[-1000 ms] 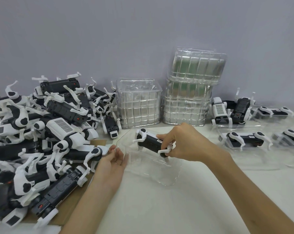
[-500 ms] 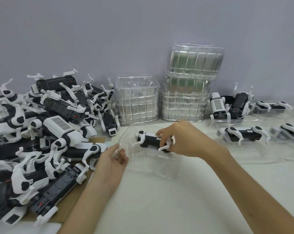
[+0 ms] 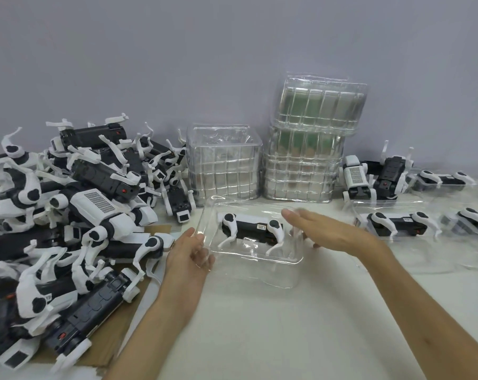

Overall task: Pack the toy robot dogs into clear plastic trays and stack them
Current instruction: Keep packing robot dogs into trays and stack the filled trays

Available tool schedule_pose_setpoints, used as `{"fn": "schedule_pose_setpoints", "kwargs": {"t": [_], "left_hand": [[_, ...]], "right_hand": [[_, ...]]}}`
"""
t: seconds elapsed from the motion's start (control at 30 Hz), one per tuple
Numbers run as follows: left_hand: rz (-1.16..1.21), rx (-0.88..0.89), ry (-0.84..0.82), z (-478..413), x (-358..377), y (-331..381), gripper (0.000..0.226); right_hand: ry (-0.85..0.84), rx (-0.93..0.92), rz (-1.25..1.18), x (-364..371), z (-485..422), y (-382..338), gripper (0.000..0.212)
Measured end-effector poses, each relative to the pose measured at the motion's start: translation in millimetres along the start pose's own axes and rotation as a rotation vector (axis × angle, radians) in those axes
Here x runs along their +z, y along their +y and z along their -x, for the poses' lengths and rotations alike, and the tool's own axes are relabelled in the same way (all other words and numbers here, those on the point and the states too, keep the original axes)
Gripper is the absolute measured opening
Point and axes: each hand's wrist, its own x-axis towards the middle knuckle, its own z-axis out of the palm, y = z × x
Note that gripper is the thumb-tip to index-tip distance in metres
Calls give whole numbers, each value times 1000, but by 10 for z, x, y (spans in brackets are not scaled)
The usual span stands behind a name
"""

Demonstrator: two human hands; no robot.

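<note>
A black-and-white toy robot dog point(image 3: 250, 229) lies on its side inside a clear plastic tray point(image 3: 259, 259) at the table's middle. My left hand point(image 3: 188, 250) pinches the tray's left edge, thumb on top and fingers showing through the plastic underneath. My right hand point(image 3: 328, 229) lies with straight fingers against the tray's right end, off the dog. A big pile of loose robot dogs point(image 3: 67, 215) fills the left side.
Two stacks of empty clear trays point(image 3: 224, 163) point(image 3: 306, 149) stand at the back against the wall. Trays with dogs packed in them point(image 3: 397, 223) lie at the right, with loose dogs point(image 3: 375, 176) behind. Cardboard point(image 3: 117, 333) lies under the pile.
My right hand has let go of the dog, which now lies in the tray, and moved to the tray's right end. My left hand has taken hold of the left edge.
</note>
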Motion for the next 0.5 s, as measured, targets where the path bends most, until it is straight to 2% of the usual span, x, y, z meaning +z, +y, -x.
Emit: {"fn": "schedule_pose_setpoints", "kwargs": {"t": [0.07,0.17,0.27,0.33,0.4,0.5], "left_hand": [[-26,21,-34,6,0,-10,23],[-33,25,-117,21,-12,9,26],[-173,63,-167,26,-27,-17,51],[-273,127,-148,32,-29,-59,53],[-324,163,-123,22,-52,-90,48],[-401,194,-86,-2,-90,-109,67]], "right_hand": [[-46,-5,-62,-6,19,3,88],[-47,-96,-251,-33,32,7,83],[-97,-233,-317,-20,48,14,94],[-118,-306,-282,-5,33,2,97],[-86,-353,-314,2,14,-16,92],[49,-386,-408,28,-21,-10,84]]}}
